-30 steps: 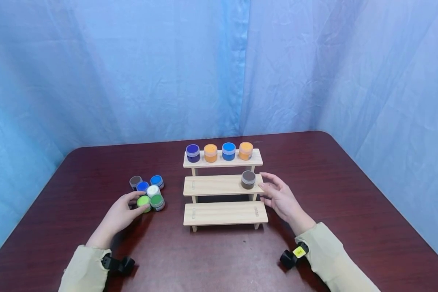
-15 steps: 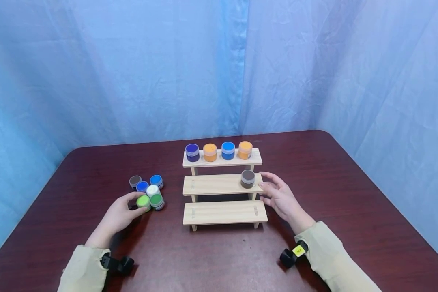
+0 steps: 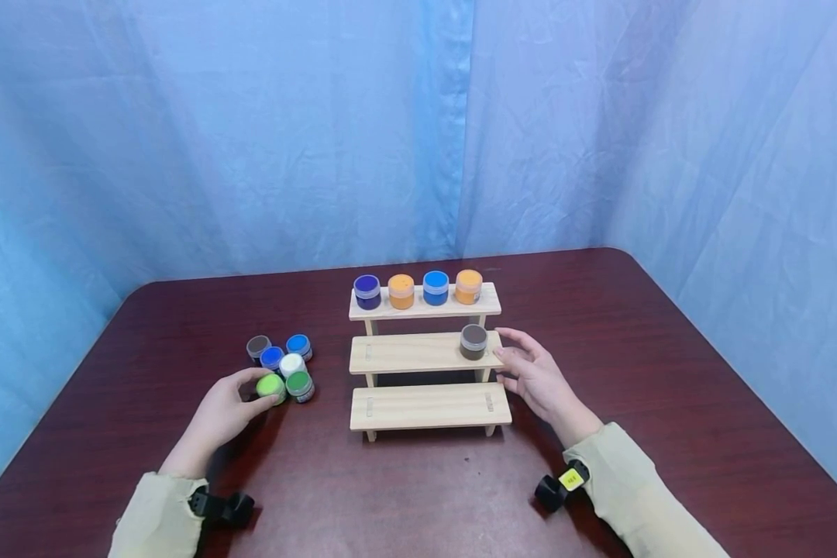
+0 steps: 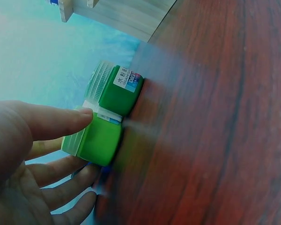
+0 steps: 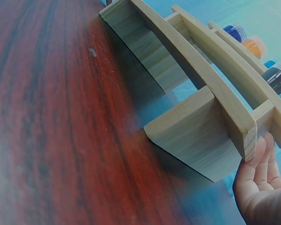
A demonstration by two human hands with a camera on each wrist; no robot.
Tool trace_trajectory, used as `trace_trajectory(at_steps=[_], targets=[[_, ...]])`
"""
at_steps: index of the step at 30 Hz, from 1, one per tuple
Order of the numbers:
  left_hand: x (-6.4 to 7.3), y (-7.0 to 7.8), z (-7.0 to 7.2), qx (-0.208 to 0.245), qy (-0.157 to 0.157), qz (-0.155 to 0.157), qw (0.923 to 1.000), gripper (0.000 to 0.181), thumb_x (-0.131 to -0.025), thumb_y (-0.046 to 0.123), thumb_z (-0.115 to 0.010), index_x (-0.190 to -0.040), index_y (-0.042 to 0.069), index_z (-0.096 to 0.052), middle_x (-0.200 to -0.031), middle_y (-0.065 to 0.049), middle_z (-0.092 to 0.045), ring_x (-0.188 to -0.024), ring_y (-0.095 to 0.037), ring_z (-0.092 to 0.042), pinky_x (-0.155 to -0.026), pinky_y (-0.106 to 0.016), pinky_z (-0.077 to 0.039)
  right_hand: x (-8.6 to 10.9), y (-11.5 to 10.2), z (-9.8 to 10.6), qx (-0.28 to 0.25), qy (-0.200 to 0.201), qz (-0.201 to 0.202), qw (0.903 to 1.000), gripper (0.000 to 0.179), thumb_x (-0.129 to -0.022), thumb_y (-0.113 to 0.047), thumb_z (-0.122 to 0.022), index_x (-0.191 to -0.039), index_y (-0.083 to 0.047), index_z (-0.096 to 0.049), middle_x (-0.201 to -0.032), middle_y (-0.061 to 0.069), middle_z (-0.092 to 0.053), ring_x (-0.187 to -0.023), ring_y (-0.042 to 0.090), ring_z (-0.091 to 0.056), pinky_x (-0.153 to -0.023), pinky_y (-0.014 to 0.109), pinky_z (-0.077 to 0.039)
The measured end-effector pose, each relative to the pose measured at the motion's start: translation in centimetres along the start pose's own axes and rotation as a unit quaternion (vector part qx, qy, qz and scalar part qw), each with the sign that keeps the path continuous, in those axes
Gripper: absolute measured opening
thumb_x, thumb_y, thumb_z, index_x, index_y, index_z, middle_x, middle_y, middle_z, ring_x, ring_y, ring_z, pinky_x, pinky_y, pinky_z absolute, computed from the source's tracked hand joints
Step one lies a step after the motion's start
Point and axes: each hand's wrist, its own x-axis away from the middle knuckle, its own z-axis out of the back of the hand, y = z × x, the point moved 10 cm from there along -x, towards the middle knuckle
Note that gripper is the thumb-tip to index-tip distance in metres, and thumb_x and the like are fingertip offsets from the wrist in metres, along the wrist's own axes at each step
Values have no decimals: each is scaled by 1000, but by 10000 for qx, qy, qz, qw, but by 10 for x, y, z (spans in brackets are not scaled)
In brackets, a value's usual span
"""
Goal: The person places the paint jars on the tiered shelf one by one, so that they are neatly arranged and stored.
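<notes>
While the right grip (image 3: 539,381), fingers apart, rests at a wooden rack (image 3: 418,408), the left grip (image 3: 225,411) pinches a lime jar (image 3: 270,385), best lifted straight up.

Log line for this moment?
left hand holds light-green jar | right hand touches rack at right end | top shelf: four jars | middle shelf: brown jar

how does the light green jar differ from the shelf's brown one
The left hand pinches the light green jar; neither hand holds the brown jar. The brown jar stands on the middle shelf, the light green jar beside the dark green jar. Both are round and lidded.
</notes>
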Motion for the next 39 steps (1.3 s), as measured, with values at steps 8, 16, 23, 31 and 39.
trace_trajectory(at_steps=[8,16,23,31,39], targets=[[3,-2,4,58,101,30,9999,48,-83,24,-69,-122,-1,-56,-116,-24,-61,-99,-34,-62,-87,-49,-50,0,0,-1,18,-27,-13,10000,54,-95,-12,-48,-142,-3,-24,-94,-7,-55,-74,4,-56,-69,20,-48],[5,-5,16,115,350,29,9993,49,-83,25,-69,-123,0,-55,-115,-23,-61,-94,-30,-62,-85,-46,-52,1,-1,0,-7,-7,9,10000,51,-95,-10,-47,-141,-3,-26,-93,-8,-55,-74,4,-57,-69,21,-48],[10,-6,29,365,620,170,9973,53,-82,32,-69,-124,3,-54,-117,-21,-60,-99,-32,-61,-84,-43,-54,0,-1,0,-8,29,-24,10000,50,-95,-10,-47,-141,-5,-28,-95,-8,-55,-75,5,-57,-70,21,-48],[-7,-42,32,309,1352,-66,9903,60,-77,52,-69,-119,12,-57,-115,-13,-60,-99,-30,-62,-79,-37,-57,1,-1,-1,-7,-14,11,10000,52,-95,-9,-47,-141,-2,-24,-94,-8,-55,-75,5,-57,-69,21,-48],[-1,-24,35,509,1288,-118,9903,56,-79,50,-67,-118,12,-56,-114,-13,-62,-99,-29,-61,-74,-33,-56,1,-2,-1,-10,-33,119,9999,54,-94,-13,-51,-140,-2,-27,-95,-7,-56,-75,5,-57,-69,21,-48]])
